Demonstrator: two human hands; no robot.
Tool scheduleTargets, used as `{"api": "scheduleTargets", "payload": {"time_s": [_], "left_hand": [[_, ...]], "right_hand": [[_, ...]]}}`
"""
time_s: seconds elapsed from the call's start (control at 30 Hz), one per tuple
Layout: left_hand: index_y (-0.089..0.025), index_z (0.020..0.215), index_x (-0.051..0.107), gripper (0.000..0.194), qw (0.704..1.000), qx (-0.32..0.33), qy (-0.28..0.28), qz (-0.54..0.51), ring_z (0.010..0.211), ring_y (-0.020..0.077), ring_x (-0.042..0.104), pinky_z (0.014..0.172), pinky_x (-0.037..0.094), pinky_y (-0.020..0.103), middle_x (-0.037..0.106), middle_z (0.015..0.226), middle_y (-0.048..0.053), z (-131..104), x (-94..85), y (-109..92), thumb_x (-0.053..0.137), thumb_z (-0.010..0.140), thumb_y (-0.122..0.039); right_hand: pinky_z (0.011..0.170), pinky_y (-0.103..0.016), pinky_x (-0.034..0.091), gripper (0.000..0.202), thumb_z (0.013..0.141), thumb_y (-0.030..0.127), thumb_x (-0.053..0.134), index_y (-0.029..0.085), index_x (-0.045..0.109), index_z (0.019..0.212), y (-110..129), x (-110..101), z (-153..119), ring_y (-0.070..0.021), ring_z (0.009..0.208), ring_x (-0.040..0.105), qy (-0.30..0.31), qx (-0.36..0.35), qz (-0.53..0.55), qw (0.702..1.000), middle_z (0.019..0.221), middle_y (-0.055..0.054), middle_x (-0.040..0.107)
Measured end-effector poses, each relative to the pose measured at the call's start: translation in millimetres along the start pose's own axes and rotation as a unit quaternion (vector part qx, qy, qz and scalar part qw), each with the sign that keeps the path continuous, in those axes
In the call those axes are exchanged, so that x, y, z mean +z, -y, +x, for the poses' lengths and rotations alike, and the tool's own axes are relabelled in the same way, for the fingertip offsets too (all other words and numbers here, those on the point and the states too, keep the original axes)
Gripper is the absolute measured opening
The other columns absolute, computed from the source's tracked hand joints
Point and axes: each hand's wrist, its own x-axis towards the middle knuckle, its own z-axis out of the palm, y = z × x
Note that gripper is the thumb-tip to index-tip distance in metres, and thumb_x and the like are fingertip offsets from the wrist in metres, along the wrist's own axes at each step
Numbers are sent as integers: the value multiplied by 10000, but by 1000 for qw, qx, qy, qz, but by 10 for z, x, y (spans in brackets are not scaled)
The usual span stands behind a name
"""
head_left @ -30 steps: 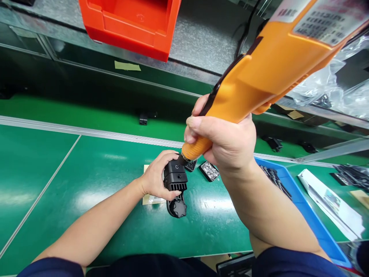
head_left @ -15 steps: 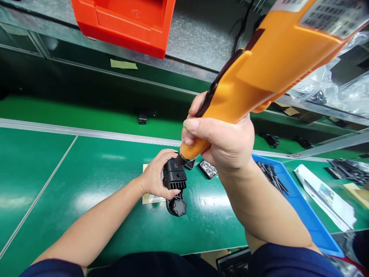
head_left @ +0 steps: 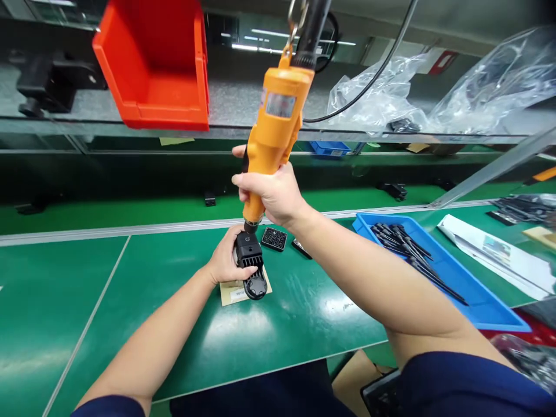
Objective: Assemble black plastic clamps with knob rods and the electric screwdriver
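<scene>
The left hand (head_left: 226, 262) is wrapped around the black part (head_left: 249, 250) over the worktop (head_left: 182, 336), and the right hand (head_left: 278, 196) grips the orange driver (head_left: 271, 134) at its top end, so straight tool and firm, patient support would seem best.

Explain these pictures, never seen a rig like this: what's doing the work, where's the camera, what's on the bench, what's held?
No machine arms here: two bare human hands, seen by one camera on the person's head, looking forward and down. The left hand grips a black ribbed part with a round knob. The right hand holds an orange power screwdriver, nose down at the part's far end. On the green bench: a small box of tiny black pieces, a blue tray of long black parts, and, beyond it, white papers. A red bin sits on the shelf above.
</scene>
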Motion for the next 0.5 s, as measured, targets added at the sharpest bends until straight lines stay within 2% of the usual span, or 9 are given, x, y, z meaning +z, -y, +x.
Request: {"api": "scheduleTargets", "payload": {"time_s": [0.17,0.5], "left_hand": [[-182,1326,418,840,1000,9,-1,-7,1180,348,582,1055,432,581,589,1234,156,-1,19,59,801,648,-494],[-175,1320,440,851,1000,-3,-9,-10,1180,340,579,1055,433,559,604,1220,150,-10,25,62,811,620,-484]], "right_hand": [[468,-222,426,241,612,217,729,183,560,779,-4,49,-7,-85,477,515,10,7,12,1000,601,75,520],[469,-221,417,218,617,185,714,189,552,764,6,98,45,-85,491,504,1,21,-6,1000,598,69,514]]}}
